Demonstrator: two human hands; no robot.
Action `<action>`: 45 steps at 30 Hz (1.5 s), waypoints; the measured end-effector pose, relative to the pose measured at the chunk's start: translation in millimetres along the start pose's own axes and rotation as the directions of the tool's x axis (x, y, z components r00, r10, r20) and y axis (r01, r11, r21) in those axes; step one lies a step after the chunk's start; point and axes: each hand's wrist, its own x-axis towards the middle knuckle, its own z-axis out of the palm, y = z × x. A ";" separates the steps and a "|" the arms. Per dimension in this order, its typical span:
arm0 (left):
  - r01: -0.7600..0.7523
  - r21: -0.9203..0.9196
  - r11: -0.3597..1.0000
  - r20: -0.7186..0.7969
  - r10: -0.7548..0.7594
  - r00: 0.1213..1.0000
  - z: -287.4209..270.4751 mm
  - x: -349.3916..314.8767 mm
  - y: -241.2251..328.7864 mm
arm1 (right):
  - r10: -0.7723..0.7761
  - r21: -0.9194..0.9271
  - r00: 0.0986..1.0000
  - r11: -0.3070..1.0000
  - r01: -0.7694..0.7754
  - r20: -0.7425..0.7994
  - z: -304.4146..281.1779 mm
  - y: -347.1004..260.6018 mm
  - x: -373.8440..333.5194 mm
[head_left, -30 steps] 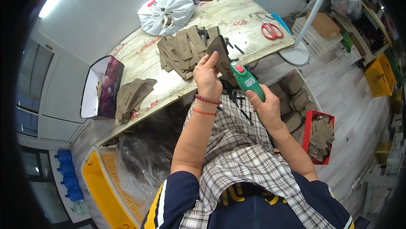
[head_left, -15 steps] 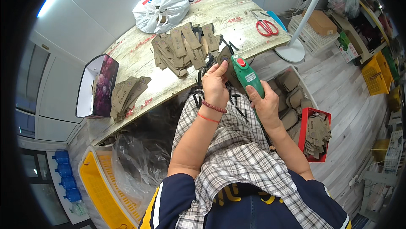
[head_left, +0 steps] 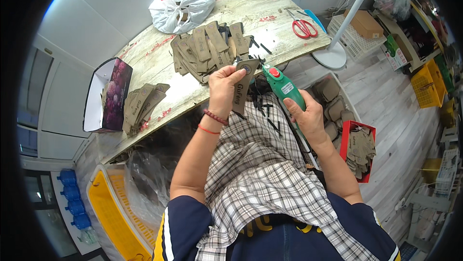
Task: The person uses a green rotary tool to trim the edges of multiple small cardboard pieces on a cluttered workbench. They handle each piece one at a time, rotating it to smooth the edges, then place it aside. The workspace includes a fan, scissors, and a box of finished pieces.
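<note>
My left hand (head_left: 223,89) pinches a tan fabric tab (head_left: 242,87) with dark print near its top end, held upright over my lap. In my right hand (head_left: 307,116) is a green handheld power cutter (head_left: 285,88) with a red button, its head pointing to the table. The tab and the cutter head are apart. Short black strips (head_left: 268,112) are scattered on my checked apron (head_left: 260,157). Just beyond my left hand, a heap of similar tan tabs (head_left: 199,46) lies on the table. A smaller fanned stack of tabs (head_left: 143,104) rests at the left.
On the worn table (head_left: 166,80) are a white plastic bag (head_left: 182,5), red-handled scissors (head_left: 305,29) and a purple floral box (head_left: 115,94). A red box of tabs (head_left: 344,147) and a bin of tan pieces (head_left: 354,109) stand at right, a yellow crate (head_left: 108,212) at lower left.
My left hand has moved left with the tab, away from the cutter head, and the tab's printed face now shows. My right hand with the cutter has shifted slightly right.
</note>
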 end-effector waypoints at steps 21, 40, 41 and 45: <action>0.027 0.996 -0.088 0.038 0.661 0.749 -226.5 60.7 55.3 | 0.112 -0.024 0.982 0.994 -0.109 0.150 41.0 16.6 1.8; -0.361 0.821 0.443 -0.196 0.812 0.550 -114.5 166.8 11.8 | 0.045 0.028 0.995 0.998 -0.048 0.093 47.5 1.4 26.5; -0.274 0.880 0.387 -0.221 0.847 0.484 -107.1 156.3 18.6 | 0.036 0.026 0.995 0.999 -0.039 0.090 46.0 1.4 25.9; -0.420 0.796 0.437 -0.279 0.880 0.385 -96.4 127.8 30.0 | 0.000 0.008 0.998 1.000 0.000 0.060 47.0 -1.8 26.4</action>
